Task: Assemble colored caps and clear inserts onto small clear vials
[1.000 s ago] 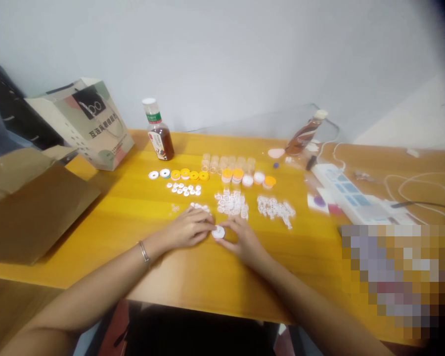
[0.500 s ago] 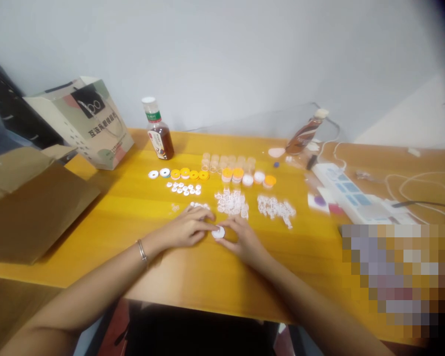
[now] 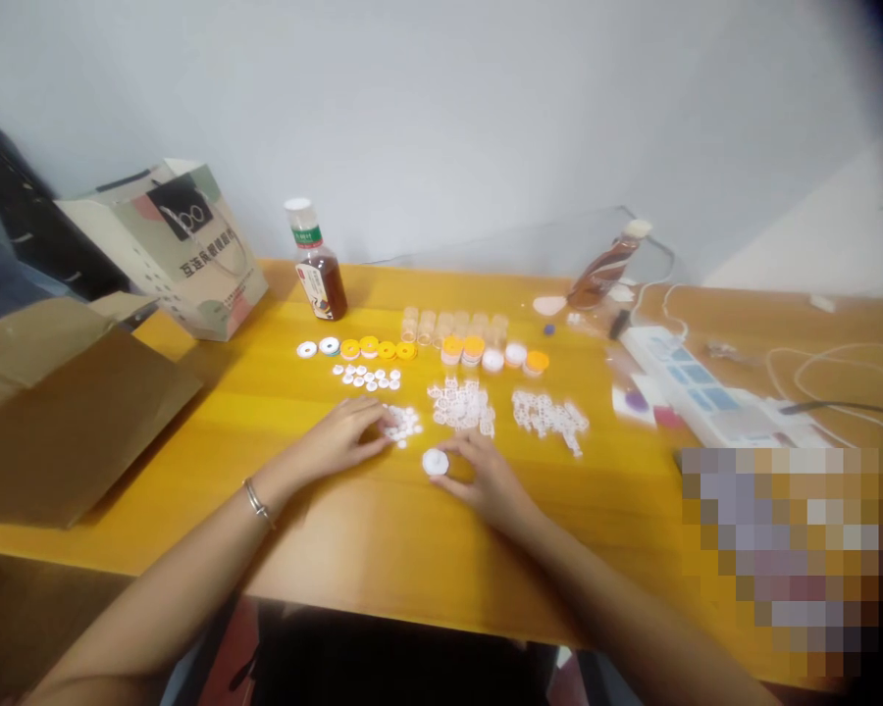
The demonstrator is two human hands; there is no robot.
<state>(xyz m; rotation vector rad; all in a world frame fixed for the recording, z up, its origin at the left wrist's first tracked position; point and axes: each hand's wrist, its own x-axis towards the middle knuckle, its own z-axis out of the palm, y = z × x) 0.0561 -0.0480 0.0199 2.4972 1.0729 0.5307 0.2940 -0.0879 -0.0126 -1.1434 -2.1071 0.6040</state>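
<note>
Between the thumb and fingers of my right hand (image 3: 490,476) is a small white round disc (image 3: 435,462), held at the near middle of the table. My left hand (image 3: 345,433) reaches to a pile of small white pieces (image 3: 403,424), its thumb and fingers apart at the pile's left edge. Some of those pieces are hidden behind the fingers. Just beyond my right hand lies a heap of clear-white plastic parts (image 3: 460,404). A second heap of similar parts (image 3: 550,416) spreads farther right. Small white round pieces (image 3: 368,378) lie in rows beyond my left hand.
Yellow and white rings (image 3: 369,346), orange and white round stacks (image 3: 473,349) and clear cylinders (image 3: 445,327) line the table's middle. Bottles (image 3: 322,284) stand behind. A cardboard box (image 3: 80,412) and paper bag (image 3: 198,250) are left; a power strip (image 3: 692,378) with cables is right.
My left hand has moved left, away from the white disc, to the pile of small white pieces. My right hand stays in place, still holding the disc.
</note>
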